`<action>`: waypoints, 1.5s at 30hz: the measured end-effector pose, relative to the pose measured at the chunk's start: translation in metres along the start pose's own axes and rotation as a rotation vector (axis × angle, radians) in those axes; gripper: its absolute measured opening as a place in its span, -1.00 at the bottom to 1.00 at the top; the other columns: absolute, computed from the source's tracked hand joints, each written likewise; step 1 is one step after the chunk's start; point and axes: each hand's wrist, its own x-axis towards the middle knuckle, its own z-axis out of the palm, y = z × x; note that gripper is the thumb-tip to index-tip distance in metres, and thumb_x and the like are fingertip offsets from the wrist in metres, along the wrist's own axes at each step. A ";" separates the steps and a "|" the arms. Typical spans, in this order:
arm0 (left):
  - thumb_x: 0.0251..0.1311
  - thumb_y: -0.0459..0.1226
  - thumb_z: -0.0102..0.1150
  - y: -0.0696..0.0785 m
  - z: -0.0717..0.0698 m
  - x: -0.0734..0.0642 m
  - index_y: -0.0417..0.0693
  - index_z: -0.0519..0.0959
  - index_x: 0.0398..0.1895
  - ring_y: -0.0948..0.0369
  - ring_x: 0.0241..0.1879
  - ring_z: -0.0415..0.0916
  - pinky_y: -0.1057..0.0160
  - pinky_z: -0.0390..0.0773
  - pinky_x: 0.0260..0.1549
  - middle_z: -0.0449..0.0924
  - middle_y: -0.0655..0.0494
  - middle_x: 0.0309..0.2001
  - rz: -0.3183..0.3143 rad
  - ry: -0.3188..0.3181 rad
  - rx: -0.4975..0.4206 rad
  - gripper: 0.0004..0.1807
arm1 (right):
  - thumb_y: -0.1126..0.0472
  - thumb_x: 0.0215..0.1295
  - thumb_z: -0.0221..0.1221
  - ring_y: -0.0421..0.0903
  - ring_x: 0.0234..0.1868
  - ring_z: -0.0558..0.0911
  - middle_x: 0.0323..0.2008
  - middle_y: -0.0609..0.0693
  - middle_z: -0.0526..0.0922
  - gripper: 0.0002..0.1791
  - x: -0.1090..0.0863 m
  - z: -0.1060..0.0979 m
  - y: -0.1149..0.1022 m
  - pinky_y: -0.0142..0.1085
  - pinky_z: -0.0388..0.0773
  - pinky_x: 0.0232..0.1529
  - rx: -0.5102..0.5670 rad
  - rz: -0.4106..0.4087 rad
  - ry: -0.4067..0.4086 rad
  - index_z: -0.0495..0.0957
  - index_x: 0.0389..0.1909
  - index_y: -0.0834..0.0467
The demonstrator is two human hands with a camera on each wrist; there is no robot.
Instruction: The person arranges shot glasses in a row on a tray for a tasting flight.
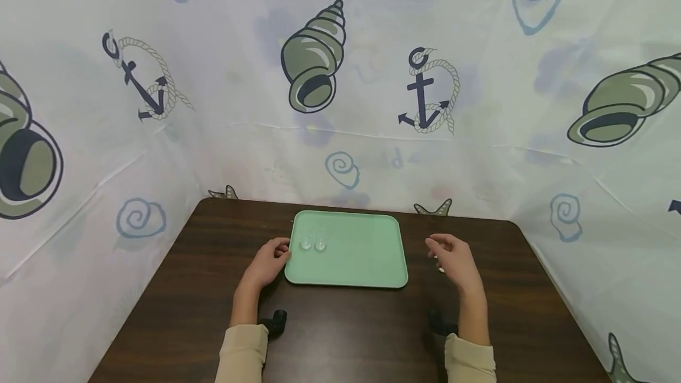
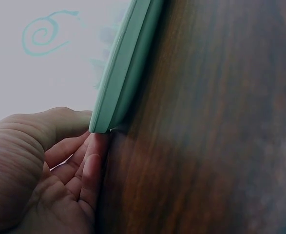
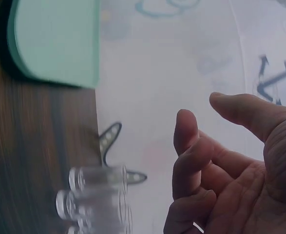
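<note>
A light green tray [image 1: 362,253] lies on the table with two small clear glass vessels [image 1: 320,245] near its left side. My left hand [image 1: 270,262] holds the tray's left edge; in the left wrist view the thumb [image 2: 69,122] is at the top of the rim and fingers lie beneath it. To the right of the tray, my right hand [image 1: 454,262] is raised above the table, its fingers loosely bent with nothing between them. Several clear glass cylinders [image 3: 96,204] stand near it in the right wrist view; in the head view that hand mostly hides them.
The dark brown wooden table [image 1: 340,336] reaches to a patterned curtain [image 1: 372,152] at the back and both sides. A black wrist mount [image 1: 275,323] sits by the left wrist and another black mount [image 1: 441,323] by the right.
</note>
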 end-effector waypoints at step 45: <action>0.65 -0.28 0.07 -0.004 0.000 -0.001 -0.32 0.38 0.54 -0.12 0.23 0.55 -0.16 0.57 0.22 0.55 -0.23 0.24 -0.012 -0.002 -0.018 -0.48 | -0.05 0.55 0.21 0.16 -0.03 0.64 0.17 0.36 0.61 -0.26 0.000 -0.028 0.035 0.01 0.56 -0.14 -0.344 0.172 -0.006 0.36 0.55 0.31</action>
